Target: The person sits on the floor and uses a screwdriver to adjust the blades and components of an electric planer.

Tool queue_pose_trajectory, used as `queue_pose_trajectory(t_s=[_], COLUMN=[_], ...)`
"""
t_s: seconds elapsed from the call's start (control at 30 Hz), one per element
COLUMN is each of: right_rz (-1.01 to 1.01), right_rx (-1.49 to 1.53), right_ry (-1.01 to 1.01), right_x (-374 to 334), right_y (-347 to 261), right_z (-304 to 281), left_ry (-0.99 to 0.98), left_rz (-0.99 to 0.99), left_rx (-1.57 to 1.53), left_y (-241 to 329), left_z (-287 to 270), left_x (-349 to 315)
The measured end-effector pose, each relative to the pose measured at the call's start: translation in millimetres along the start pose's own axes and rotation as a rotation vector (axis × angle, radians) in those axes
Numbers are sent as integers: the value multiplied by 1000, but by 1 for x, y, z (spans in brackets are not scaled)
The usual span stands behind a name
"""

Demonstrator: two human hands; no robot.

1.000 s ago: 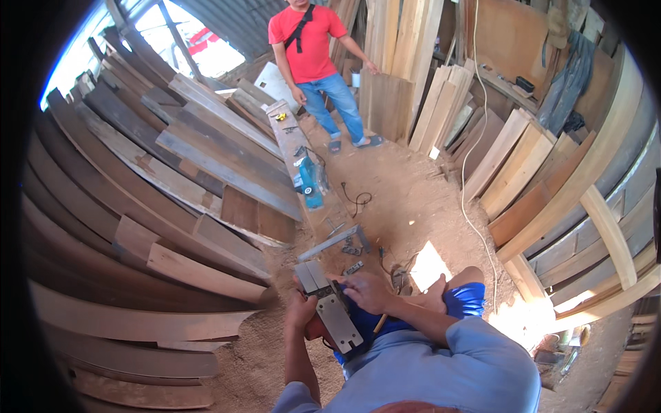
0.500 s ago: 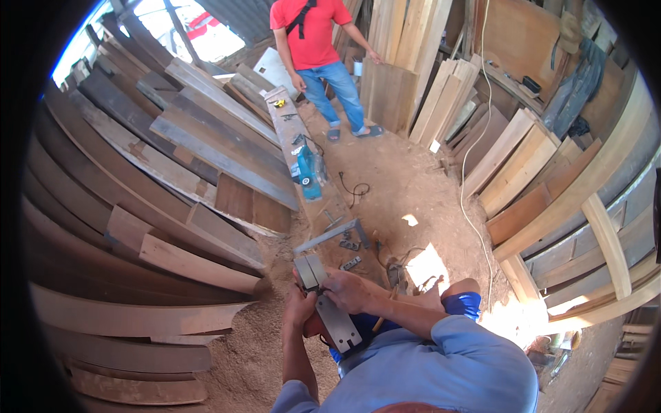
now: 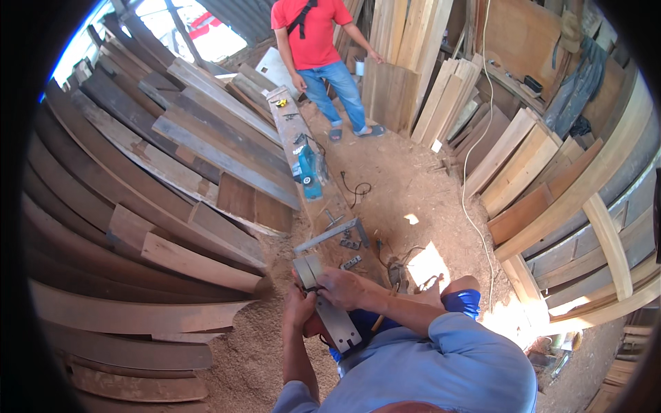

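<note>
An electric planer [image 3: 337,323] lies belly-up across my lap, its flat metal sole turned upward. My left hand [image 3: 298,307] wraps round the side of the tool near its middle. Over the gap between the planer's front plate [image 3: 308,270] and its longer rear plate, my right hand [image 3: 341,288] is bent with its fingers closed. Whatever those fingertips pinch or press is hidden beneath the hand. Just beyond the planer, a metal square [image 3: 329,237] and small metal parts [image 3: 351,262] rest on a low plank bench.
A teal power tool [image 3: 309,172] sits farther along the bench [image 3: 286,131]. A person in a red shirt [image 3: 313,34] stands beyond it. Boards [image 3: 206,268] crowd the left, and more timber [image 3: 520,155] leans at right. A pale cord [image 3: 467,179] crosses the dusty floor.
My right hand has shifted very slightly over the gap in the planer's sole. My left hand keeps its hold, and the planer stays in place.
</note>
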State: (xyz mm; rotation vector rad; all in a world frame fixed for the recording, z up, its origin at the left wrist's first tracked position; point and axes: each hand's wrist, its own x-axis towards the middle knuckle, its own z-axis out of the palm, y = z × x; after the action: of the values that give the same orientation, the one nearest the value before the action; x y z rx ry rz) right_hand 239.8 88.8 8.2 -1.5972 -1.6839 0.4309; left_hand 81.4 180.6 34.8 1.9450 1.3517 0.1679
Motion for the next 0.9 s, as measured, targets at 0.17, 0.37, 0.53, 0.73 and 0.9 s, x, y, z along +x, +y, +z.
queue_pose_trajectory(t_s=[0.17, 0.37, 0.53, 0.73, 0.9], right_rz=[36, -268, -3, -64, -110], right_rx=[-58, -175, -135, -90, -202], right_ry=[16, -69, -70, -47, -193], right_x=[3, 6, 4, 4, 11], right_y=[3, 16, 1, 11, -2], right_z=[13, 12, 4, 17, 0], left_ry=[-11, 26, -4, -10, -4], left_rz=[-40, 55, -6, -48, -30], left_rx=[46, 74, 55, 15, 17], left_y=[1, -17, -8, -2, 8], left_z=[0, 7, 3, 3, -8], left_x=[2, 8, 5, -1, -5])
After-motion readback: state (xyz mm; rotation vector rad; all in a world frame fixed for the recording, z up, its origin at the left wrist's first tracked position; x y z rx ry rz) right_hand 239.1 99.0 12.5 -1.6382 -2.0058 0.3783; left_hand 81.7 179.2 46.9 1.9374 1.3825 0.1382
